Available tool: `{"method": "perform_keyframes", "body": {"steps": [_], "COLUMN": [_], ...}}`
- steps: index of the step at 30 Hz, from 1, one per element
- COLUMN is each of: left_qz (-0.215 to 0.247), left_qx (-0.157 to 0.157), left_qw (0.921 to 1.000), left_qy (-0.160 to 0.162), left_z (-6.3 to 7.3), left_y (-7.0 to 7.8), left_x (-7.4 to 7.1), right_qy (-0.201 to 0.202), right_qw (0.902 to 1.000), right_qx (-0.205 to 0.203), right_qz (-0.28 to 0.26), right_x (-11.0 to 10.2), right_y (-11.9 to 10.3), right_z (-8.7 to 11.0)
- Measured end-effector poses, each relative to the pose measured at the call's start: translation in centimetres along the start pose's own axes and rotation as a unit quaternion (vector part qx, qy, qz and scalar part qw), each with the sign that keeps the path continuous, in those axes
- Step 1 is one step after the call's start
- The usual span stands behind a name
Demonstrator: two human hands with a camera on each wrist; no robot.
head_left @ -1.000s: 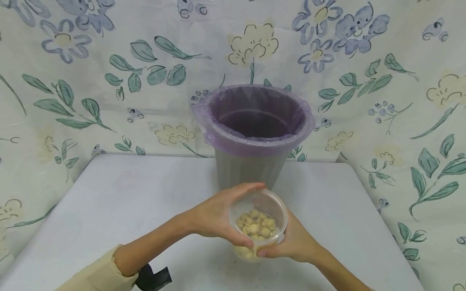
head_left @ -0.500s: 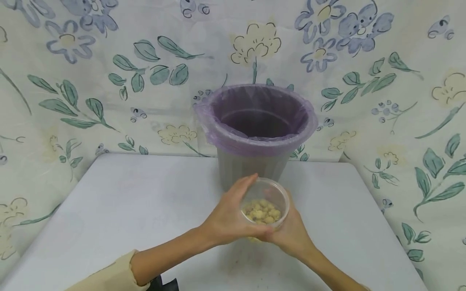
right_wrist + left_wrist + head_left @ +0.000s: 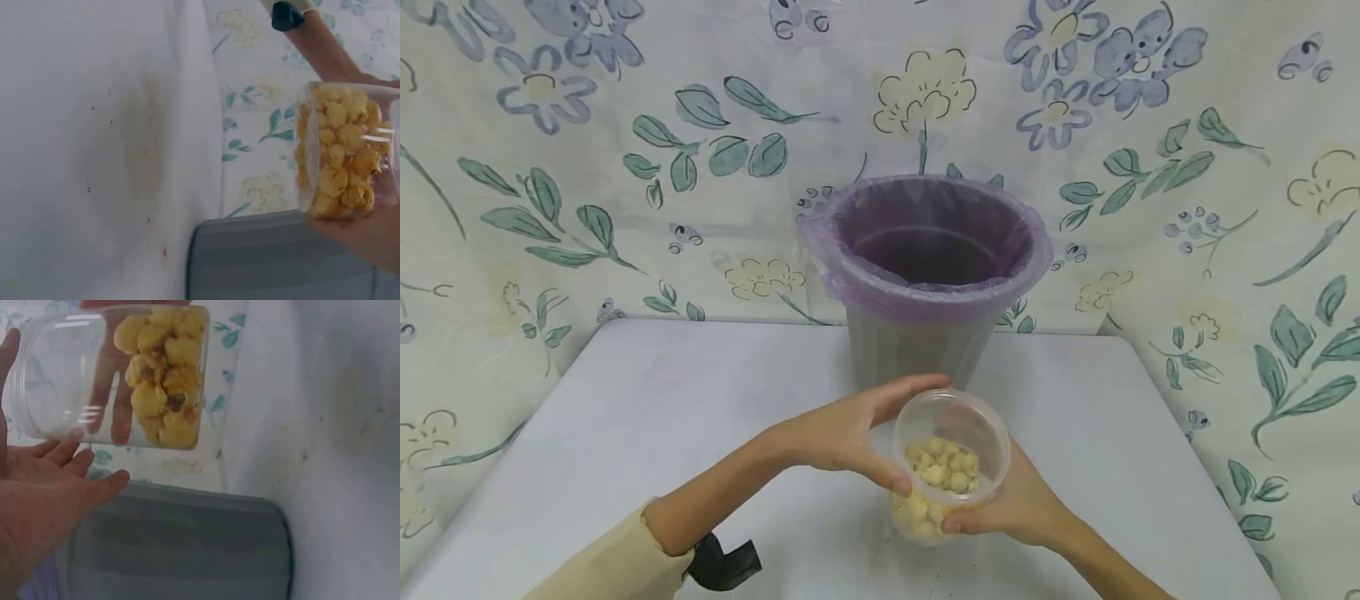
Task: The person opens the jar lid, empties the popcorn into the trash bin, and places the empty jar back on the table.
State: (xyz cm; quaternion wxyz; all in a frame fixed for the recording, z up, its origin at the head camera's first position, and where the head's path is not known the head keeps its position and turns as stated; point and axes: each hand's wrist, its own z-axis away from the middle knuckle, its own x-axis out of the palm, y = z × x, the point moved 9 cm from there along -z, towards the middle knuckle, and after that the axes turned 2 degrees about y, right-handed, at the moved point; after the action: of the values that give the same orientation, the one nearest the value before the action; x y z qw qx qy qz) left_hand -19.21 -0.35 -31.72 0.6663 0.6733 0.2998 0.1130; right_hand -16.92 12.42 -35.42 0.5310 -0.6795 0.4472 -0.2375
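A clear plastic jar (image 3: 951, 446), about half filled with yellow popcorn (image 3: 165, 381), is held above the table, its mouth tilted up toward the head camera. My right hand (image 3: 1011, 504) grips the jar from the right, thumb across its near side. My left hand (image 3: 842, 437) spreads around the left of the rim, fingers behind and thumb in front. A gap shows between that palm and the jar; whether the thumb touches the rim I cannot tell. Through the clear wall, fingers show behind the jar in the left wrist view. A clear lid cannot be made out.
Just behind the jar stands a grey bin (image 3: 917, 354) lined with a purple bag (image 3: 925, 304). Dark crumbs and a brownish stain mark the white table (image 3: 700, 392). Floral cloth (image 3: 700, 208) hangs behind and at both sides. A black strap (image 3: 722, 562) is at my left wrist.
The jar rose toward the bin, then came back down and nearer. My left hand has moved from close around the jar to a looser spread with a gap at the palm.
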Motion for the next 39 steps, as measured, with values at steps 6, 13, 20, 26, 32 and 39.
{"method": "perform_keyframes", "body": {"steps": [6,13,20,26,32,39], "left_qz": [0.014,-0.005,-0.032,-0.017,0.042,0.048], "left_qx": [0.008,0.024,0.024,0.019,0.048,0.018], "left_qw": [0.9994,0.9980,0.9782,0.9778,0.9947,0.9971], "left_qy": [-0.031,0.059,0.204,0.208,0.081,-0.056], "left_z": [-0.6,-0.7,-0.4,-0.2,-0.7,-1.0], "left_y": [-0.4,-0.4,-0.7,-1.1,-0.6,-0.9], "left_x": [0.5,0.3,0.5,0.7,0.0,0.4], "right_qy": [-0.026,0.009,0.075,0.090,0.058,-0.008], "right_qw": [0.9996,0.9994,0.9940,0.9921,0.9965,0.9998], "right_qx": [0.000,-0.010,0.003,0.028,0.026,0.016], "right_qz": [-0.008,0.032,0.080,0.083,0.054,0.006], "right_x": [0.3,-0.5,-1.7,-1.9,-1.5,-0.2], "right_y": [-0.3,-0.3,0.2,0.9,0.8,0.3], "right_z": [0.2,0.0,-0.1,0.1,0.5,0.6]}}
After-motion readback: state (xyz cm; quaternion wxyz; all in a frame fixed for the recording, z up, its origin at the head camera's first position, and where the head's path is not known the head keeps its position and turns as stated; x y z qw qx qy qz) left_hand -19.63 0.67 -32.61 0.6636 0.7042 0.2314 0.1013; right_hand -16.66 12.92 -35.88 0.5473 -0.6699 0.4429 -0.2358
